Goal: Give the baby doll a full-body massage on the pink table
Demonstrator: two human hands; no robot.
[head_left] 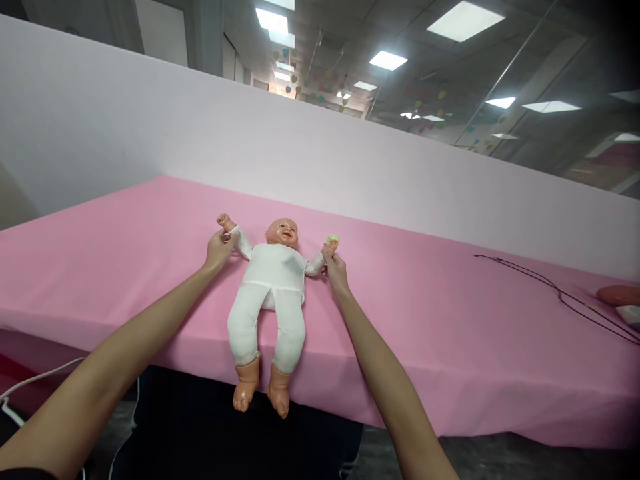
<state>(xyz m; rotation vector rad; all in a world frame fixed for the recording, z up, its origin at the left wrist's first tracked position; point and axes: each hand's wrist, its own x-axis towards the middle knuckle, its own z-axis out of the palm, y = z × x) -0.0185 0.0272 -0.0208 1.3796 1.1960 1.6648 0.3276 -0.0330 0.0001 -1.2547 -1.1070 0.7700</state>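
Doll [277, 277] (white fabric body, glossy hard-plastic head and feet) is laid face-up on bench [400, 300], covered in smooth pink cloth; feet are hung past the front edge. One doll wrist is pinched by left hand [221, 249], the other by right hand [335, 267], beside a small lime-green piece [333, 238]. Thin black cord [540, 275] is looped well apart.

Glossy plastic-looking doll feet [247, 385]
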